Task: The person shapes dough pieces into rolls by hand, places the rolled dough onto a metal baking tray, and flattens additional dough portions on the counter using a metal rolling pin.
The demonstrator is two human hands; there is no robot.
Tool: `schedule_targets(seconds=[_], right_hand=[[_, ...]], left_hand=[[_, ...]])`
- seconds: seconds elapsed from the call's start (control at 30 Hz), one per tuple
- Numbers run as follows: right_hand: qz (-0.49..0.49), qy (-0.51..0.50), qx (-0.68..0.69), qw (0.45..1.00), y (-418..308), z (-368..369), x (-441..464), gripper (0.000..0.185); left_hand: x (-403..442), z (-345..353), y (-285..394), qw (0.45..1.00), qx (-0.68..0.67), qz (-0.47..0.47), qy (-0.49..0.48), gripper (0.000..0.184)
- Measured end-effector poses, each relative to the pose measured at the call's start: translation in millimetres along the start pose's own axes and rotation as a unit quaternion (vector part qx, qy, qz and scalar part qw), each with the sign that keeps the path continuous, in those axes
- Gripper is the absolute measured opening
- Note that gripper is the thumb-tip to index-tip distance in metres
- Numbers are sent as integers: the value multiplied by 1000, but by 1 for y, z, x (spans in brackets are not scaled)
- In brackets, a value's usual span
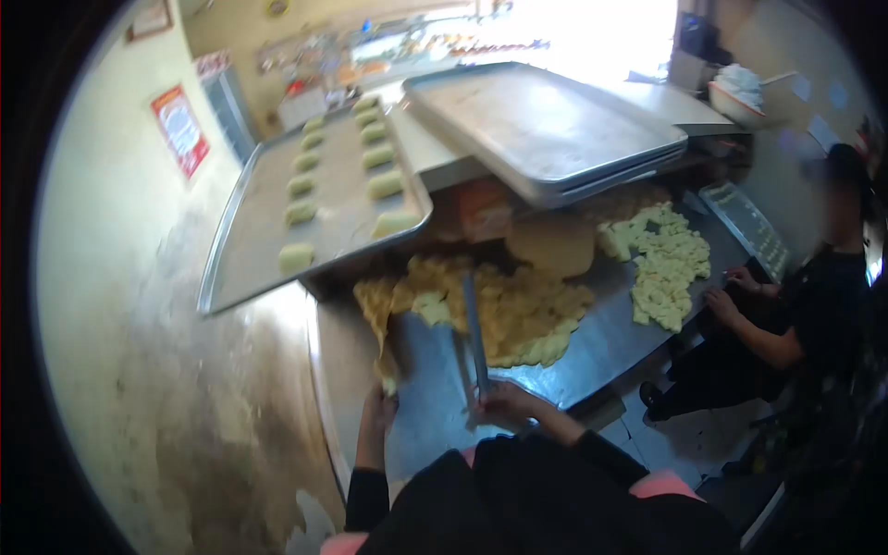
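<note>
My left hand (378, 408) is closed on the lower end of a strip of dough (377, 324), which stretches down from a larger mass on the metal table. My right hand (507, 403) grips a long narrow knife (474, 338), its blade pointing away from me over the dough. That mass, a sheet of dough with a brown layer (523, 305), lies spread in front of both hands, pale along its near edge. A paler lump shows near its left side.
A tray (242, 242) with two rows of pale dough pieces rests on the raised shelf, overhanging at left. Stacked trays (564, 120) lie beside it. More pale dough (668, 268) is at right, where another person (786, 324) works near a smaller tray (747, 227).
</note>
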State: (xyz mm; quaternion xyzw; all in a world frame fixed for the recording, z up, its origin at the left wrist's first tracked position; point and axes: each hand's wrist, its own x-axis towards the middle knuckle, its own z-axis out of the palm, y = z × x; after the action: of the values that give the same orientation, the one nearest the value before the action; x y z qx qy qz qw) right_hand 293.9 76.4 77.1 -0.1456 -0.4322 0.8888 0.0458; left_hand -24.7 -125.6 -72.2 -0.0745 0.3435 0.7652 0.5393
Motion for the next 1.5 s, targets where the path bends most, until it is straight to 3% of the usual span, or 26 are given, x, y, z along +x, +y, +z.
schedule_targets(seconds=[0.03,0.07,0.13,0.2,0.23,0.3,0.4,0.53,0.6,0.67,0.7,0.77,0.8,0.83,0.87,0.93,1.0,1.03,1.07,1.13,1.23,1.27,1.33,1.43,1.47,1.5], right_hand=[[17,16,-96,995,31,-23,-11,37],[39,9,-87,995,43,-38,-27,39],[0,-21,-98,995,70,-74,-52,38],[12,19,-137,990,62,-71,-90,30],[18,41,-115,992,63,-73,-101,27],[15,25,-165,986,73,-88,-112,23],[32,50,-189,980,82,-88,-122,18],[9,107,-203,973,84,-82,-127,27],[13,141,-216,966,78,-76,-132,34],[53,176,-249,951,69,-73,-136,42],[40,169,-249,953,93,-91,-127,49],[55,184,-269,944,80,-73,-136,50],[61,190,-280,939,73,-67,-137,51],[15,193,-315,929,81,-74,-134,52],[-48,205,-369,905,68,-64,-136,47],[-154,248,-487,823,29,-32,-149,43],[-251,302,-547,740,12,-14,-155,38],[-325,338,-511,720,10,-3,-154,33],[-304,349,-514,723,4,5,-157,25],[-505,236,-427,712,33,-35,-127,19],[-374,330,-405,766,56,-54,-139,14],[-353,320,-473,741,51,-72,-151,11],[-468,389,-459,647,-5,-76,-171,17],[-546,426,-438,574,-155,-9,-255,36],[-625,417,-418,511,-193,17,-276,39],[-679,408,-382,476,-213,28,-295,39]], left_hand=[[-8,-4,-11,994,90,46,35,18],[-16,8,-21,997,35,33,64,18],[-24,5,-41,986,147,37,66,18],[-73,74,-69,980,179,34,85,21],[-67,75,-75,987,158,10,-15,26],[-59,77,-96,991,123,-30,-48,28],[-85,169,-126,995,25,-99,-13,33],[-55,178,-152,980,31,-172,-96,38],[-63,200,-166,983,147,-105,-31,34],[-57,187,-170,977,163,-118,-66,30],[-57,171,-177,959,261,-41,-99,30],[-56,157,-178,960,258,-49,-98,30],[-50,152,-172,976,156,-133,-67,31],[-45,137,-172,986,66,-136,-68,37],[-71,170,-167,991,81,-96,-35,43],[-63,155,-161,992,39,-101,-58,46],[-71,144,-154,987,139,-46,-73,42],[-51,117,-152,988,8,-128,-87,29],[-102,182,-144,984,83,-110,-111,16],[-92,175,-149,984,94,-126,-88,15],[-66,149,-166,961,127,-226,-99,20],[-78,168,-174,957,246,-142,-60,17],[-74,176,-175,939,252,-198,-128,10],[-78,198,-191,939,255,-183,-140,16],[-74,200,-191,928,228,-240,-170,19],[-75,211,-197,928,261,-209,-162,18]])
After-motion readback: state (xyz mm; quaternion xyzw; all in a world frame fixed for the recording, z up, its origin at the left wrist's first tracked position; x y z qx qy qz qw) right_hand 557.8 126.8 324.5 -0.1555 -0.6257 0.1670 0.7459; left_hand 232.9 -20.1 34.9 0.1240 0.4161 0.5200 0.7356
